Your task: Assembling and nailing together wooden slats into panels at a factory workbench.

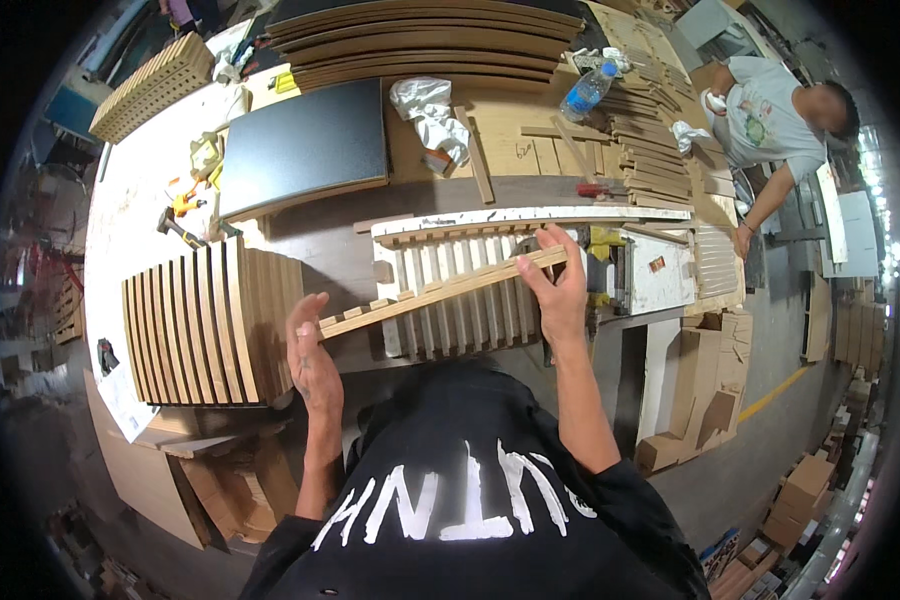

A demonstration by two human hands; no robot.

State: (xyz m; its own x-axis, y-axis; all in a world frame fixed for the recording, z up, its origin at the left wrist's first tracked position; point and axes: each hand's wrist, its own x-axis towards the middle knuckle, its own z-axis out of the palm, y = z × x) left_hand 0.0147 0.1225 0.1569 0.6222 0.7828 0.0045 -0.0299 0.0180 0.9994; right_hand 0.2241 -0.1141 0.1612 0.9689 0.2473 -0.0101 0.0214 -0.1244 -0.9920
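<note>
A long wooden strip with notches along one edge (440, 290) is held slantwise across in front of me, its right end farther away than its left. My right hand (560, 295) grips the right end between thumb and fingers. At the other end, my left hand (312, 360) bears against the strip with its fingers pointing up and fairly straight. Beneath the strip lies a white slatted frame (460, 335) with parallel grooves, partly covered by it. Close to my left hand stands a block of evenly spaced wooden slats (195, 325).
A dark panel (305, 145) lies beyond the slat block, near a hammer (180, 230). Brown boards (425, 45) are stacked at the back. A water bottle (588, 92) stands by loose wood strips (655, 155). At the right, another person (770, 115) leans on the bench.
</note>
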